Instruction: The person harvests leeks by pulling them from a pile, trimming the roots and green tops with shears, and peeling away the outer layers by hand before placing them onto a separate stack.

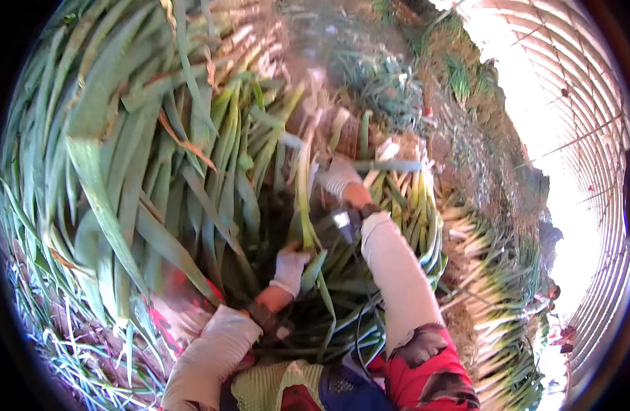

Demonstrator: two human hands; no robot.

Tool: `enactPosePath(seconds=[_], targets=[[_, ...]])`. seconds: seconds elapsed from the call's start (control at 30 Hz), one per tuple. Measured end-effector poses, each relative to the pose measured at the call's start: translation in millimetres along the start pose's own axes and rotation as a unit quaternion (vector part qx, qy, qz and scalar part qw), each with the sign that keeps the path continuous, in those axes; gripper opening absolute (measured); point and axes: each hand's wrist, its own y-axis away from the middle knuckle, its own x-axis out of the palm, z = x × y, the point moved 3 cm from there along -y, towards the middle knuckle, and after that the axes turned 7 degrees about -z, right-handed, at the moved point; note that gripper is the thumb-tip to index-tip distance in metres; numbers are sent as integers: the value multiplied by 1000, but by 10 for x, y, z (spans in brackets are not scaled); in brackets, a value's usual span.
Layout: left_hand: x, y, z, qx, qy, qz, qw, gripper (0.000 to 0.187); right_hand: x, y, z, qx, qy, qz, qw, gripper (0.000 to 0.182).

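Note:
My left hand [290,269], in a pale glove, has its fingers closed round the lower leaves of a long green onion [304,175]. The stalk stands nearly upright in the view, its pale root end at the top. My right hand [338,175], also gloved, is beside the stalk's upper part; its fingers are partly hidden, and what they hold cannot be made out. A large heap of green leaves [116,171] lies to the left, and a bundle of onions [414,205] is right of my right hand.
Rows of onions [493,329] with pale ends run down the right side. More leafy onions [390,89] lie beyond my hands. A curved ribbed greenhouse frame [575,103] rises at the far right, with people [546,298] near its lower part.

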Motion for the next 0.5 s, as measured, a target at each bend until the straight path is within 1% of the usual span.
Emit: enactPosePath(seconds=[0.07, 0.13, 0.17, 0.2, 0.27, 0.33, 0.4, 0.43, 0.47, 0.5], targets=[[-20, -122, 112, -93, 36, -8, 995, 24, -135, 229, 135, 75, 73, 62, 993, 43], [13, -32, -73, -125, 122, -27, 984, 22, -233, 661, 263, 86, 49, 74, 992, 55], [19, -4, -125, -146, 160, -28, 976, 21, -246, 900, 289, 86, 51, 84, 991, 56], [11, -34, -88, -149, 162, -29, 975, 22, -253, 1130, 297, 86, 54, 91, 991, 57], [-12, -124, 31, -152, 167, -29, 974, 23, -284, 1644, 337, 47, 36, 102, 993, 58], [6, -85, -87, -118, 149, -28, 981, 26, -446, 2155, 559, 129, 58, 149, 979, 54], [25, -51, -168, -78, 113, -38, 990, 27, -409, 2573, 572, 83, 37, 153, 984, 59], [19, -26, -196, -56, 81, -38, 994, 31, -404, 2703, 620, 110, 41, 183, 976, 59], [17, 0, -215, -43, 38, -36, 998, 30, -405, 2793, 649, 106, 40, 206, 972, 60], [17, 25, -274, -31, -7, -35, 999, 30, -364, 2845, 619, 105, 40, 196, 974, 60]])
